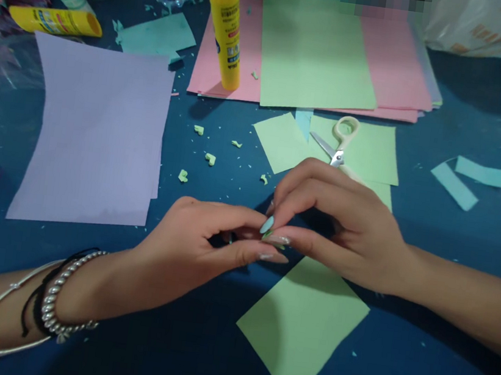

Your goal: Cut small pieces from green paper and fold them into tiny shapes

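Observation:
My left hand [212,231] and my right hand [341,230] meet fingertip to fingertip near the middle. Both are closed in a pinch around a small green paper piece [267,234], mostly hidden by the fingers and long nails. Below my right hand lies a light green paper square [305,330], one corner toward me. Just beyond that hand, scissors [337,157] with white handles rest partly open on green paper sheets [375,148]. Several tiny folded green paper pieces [210,159] are scattered on the table beyond my left hand.
A purple sheet [95,136] lies at left. Behind, a yellow glue stick [227,31] stands on pink paper [400,66] beside a green sheet [314,54]. Another yellow glue stick [55,20] lies back left. Blue paper strips [483,174] are at right, with paper scraps scattered about the dark blue table.

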A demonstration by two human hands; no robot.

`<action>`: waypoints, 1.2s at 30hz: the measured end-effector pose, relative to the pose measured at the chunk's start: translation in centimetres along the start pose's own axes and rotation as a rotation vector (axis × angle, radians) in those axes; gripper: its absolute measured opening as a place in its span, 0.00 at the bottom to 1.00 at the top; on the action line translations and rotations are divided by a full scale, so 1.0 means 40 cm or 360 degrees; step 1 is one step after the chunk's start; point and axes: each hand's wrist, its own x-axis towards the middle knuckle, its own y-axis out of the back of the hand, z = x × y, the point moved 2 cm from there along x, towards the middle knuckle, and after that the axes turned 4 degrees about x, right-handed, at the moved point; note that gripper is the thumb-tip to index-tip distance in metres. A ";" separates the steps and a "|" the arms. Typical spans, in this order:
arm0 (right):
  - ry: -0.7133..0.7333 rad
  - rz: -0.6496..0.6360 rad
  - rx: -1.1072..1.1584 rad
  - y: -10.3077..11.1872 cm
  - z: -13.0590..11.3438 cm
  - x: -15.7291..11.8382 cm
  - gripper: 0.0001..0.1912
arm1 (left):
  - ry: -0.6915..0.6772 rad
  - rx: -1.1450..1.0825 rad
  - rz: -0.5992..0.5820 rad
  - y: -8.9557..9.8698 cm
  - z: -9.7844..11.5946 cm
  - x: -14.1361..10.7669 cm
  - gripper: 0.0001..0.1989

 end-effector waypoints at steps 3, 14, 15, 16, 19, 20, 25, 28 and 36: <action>-0.0020 0.0017 0.0006 0.000 0.000 -0.001 0.04 | 0.0068 -0.0112 0.0004 0.000 -0.002 0.000 0.11; -0.0035 -0.0023 -0.0095 -0.004 -0.006 0.005 0.05 | 0.0072 -0.0059 0.0109 -0.005 -0.006 0.000 0.06; -0.0017 -0.0009 -0.0103 -0.005 -0.007 0.006 0.05 | 0.0068 -0.0050 0.0118 -0.005 -0.006 0.000 0.06; -0.0004 0.0006 -0.0111 -0.005 -0.008 0.006 0.05 | 0.0061 -0.0038 0.0123 -0.005 -0.008 -0.001 0.06; 0.0006 0.0042 -0.0123 -0.006 -0.008 0.004 0.06 | 0.0018 -0.0009 0.0161 -0.007 -0.013 -0.004 0.05; 0.0000 0.0047 -0.0123 -0.006 -0.008 0.003 0.05 | 0.0010 0.0000 0.0172 -0.008 -0.015 -0.005 0.05; -0.0059 0.0064 -0.0098 -0.005 -0.008 -0.001 0.03 | 0.0038 0.0003 0.0166 -0.015 -0.021 -0.006 0.08; -0.0054 0.0040 -0.0117 -0.005 -0.011 -0.001 0.03 | 0.0030 -0.0042 0.0184 -0.017 -0.019 -0.005 0.08; 0.0105 0.0203 -0.0244 0.005 -0.028 0.000 0.01 | -0.0014 -0.0268 0.0108 -0.009 -0.005 -0.004 0.11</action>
